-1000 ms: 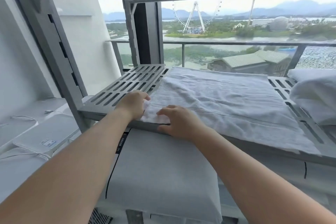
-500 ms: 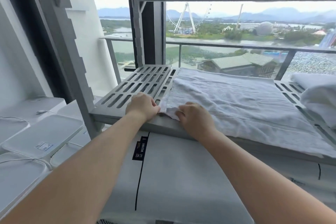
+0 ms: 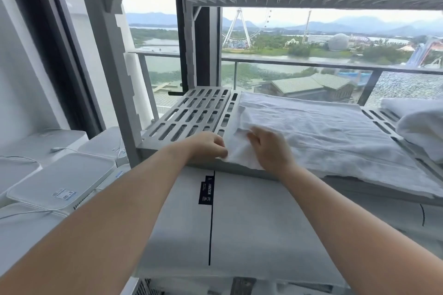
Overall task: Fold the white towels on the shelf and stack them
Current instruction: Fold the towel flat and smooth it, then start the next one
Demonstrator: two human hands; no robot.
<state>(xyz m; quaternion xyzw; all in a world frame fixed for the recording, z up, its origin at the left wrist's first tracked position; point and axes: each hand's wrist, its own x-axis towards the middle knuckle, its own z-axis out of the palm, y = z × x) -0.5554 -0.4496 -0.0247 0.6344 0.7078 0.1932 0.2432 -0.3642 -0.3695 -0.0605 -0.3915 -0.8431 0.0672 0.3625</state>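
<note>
Shelf (image 3: 191, 115) bears two towels (image 3: 330, 136); left hand (image 3: 207, 147), right hand (image 3: 271, 151) pinch one.

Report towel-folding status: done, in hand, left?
Done: nothing clearly; the white bundle at the right end of the shelf may be folded, cannot tell. In hand: left hand and right hand pinch the raised near-left corner of the spread towel. Left: fold this towel, then stack.

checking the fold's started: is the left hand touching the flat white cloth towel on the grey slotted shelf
Touching. The head view shows the left hand pinching the near corner of the white cloth towel, no gap.
</note>
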